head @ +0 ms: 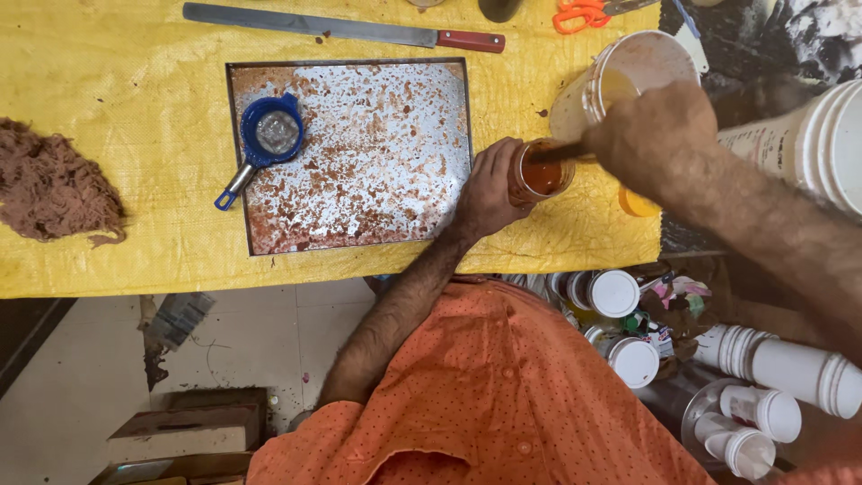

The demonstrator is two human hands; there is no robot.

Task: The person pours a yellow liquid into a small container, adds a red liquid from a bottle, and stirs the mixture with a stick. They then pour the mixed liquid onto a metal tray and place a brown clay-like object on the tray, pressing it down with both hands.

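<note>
Yellow-covered surface [135, 99]: stained metal tray [377, 153] central. Right of tray, left hand [489, 193] fingers wrap an orange-filled jar [541, 172]; right hand [655, 135] fingers grip a stirring stick [561, 153]. Pale tiled floor [260, 332] below

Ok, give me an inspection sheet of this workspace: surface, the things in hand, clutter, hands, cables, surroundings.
Surface: yellow woven sheet over the table, with a stained metal tray on it.
Things in hand: small jar of orange-red paste, a stick-like tool dipped in it; tilted white bucket just behind.
Clutter: blue strainer on the tray, long knife, brown fibre clump, orange scissors.
Hands: left hand grips the jar; right hand holds the tool.
Cables: nothing seen.
Surroundings: white-capped bottles and white tubs to the right, cardboard boxes on the tiled floor.
</note>
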